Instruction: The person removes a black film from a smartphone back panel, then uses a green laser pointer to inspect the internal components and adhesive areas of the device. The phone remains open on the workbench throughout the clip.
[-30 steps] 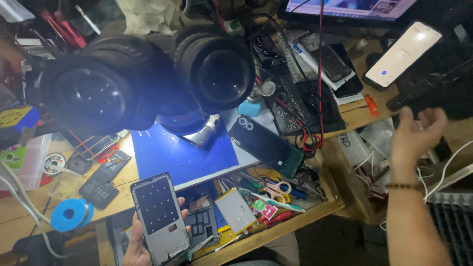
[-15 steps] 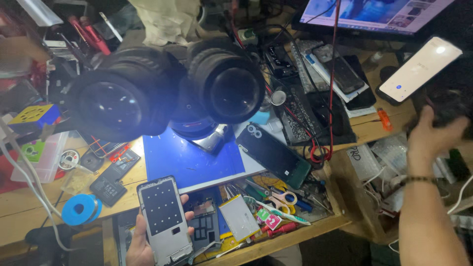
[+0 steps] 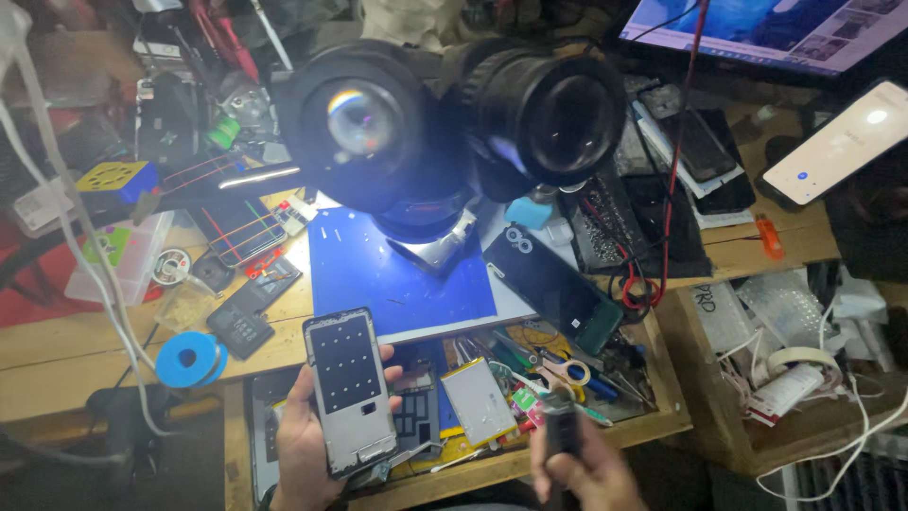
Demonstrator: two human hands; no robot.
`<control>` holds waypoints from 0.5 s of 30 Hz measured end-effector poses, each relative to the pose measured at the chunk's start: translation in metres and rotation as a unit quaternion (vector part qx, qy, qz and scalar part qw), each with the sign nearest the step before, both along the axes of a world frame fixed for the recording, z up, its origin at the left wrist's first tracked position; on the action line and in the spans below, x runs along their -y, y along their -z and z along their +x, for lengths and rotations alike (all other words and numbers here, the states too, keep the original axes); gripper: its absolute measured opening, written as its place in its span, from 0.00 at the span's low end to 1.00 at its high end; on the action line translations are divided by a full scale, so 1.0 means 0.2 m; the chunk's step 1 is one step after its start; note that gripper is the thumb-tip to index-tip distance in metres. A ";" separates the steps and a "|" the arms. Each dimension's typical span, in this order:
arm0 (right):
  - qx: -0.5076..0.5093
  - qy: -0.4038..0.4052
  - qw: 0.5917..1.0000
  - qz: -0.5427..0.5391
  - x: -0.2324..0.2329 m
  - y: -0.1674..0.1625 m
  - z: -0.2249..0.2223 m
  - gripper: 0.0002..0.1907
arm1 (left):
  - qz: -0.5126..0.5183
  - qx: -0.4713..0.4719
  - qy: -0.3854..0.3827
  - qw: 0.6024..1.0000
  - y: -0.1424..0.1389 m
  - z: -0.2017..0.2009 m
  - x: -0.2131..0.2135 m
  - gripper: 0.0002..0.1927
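A phone frame, grey with rows of small holes and its inner side up, is clamped in the left hand, thumb on one long edge and fingers on the other, held flat and low, below the near edge of the blue work mat; probably kept face-up so the inside can be checked. A small dark tool, blurred and of a kind that cannot be told, is gripped upright in the right hand, right of the frame and apart from it; the two hands are kept separate. Under and between them an open drawer is seen, packed with a silver battery, scissors and loose bits, likely kept there for quick reach. The mat is lit from above by the microscope, whose two big eyepieces are seen directly above the mat. A dark phone is laid face down at the mat's right edge. Left of the mat a blue tape roll, small black parts and a clear plastic box are scattered on the wooden bench. Far right of the mat a lit phone is propped, with a monitor above it. White cables are draped across the left. The room is dim and heavily cluttered.
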State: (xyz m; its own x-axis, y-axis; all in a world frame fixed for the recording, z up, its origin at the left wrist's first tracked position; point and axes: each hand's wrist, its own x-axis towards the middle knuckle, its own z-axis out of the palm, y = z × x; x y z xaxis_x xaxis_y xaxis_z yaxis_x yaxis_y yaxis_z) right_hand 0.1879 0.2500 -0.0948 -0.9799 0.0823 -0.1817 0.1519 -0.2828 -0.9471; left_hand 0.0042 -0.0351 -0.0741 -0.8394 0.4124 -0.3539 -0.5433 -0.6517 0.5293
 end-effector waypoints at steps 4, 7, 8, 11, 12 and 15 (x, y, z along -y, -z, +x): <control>0.105 -0.097 0.984 -0.102 0.20 0.05 -0.02 0.38 | 0.058 0.006 -0.007 0.998 0.03 -0.02 -0.02 0.34; 0.070 -0.162 0.982 -0.070 0.25 0.06 -0.08 0.33 | 0.067 -0.010 0.017 0.998 0.05 -0.02 -0.02 0.38; 0.090 -0.152 0.980 -0.094 0.27 0.06 -0.10 0.33 | 0.060 -0.017 0.029 0.998 0.06 -0.02 -0.01 0.40; 0.138 -0.139 0.971 -0.141 0.31 0.03 -0.16 0.35 | 0.106 -0.047 0.008 0.993 0.07 -0.02 -0.02 0.32; 0.150 -0.142 0.968 -0.144 0.31 0.02 -0.18 0.35 | 0.115 -0.049 0.012 0.992 0.07 -0.02 -0.02 0.32; 0.177 -0.149 0.963 -0.135 0.32 -0.01 -0.22 0.35 | 0.140 -0.053 0.022 0.988 0.06 -0.01 -0.03 0.33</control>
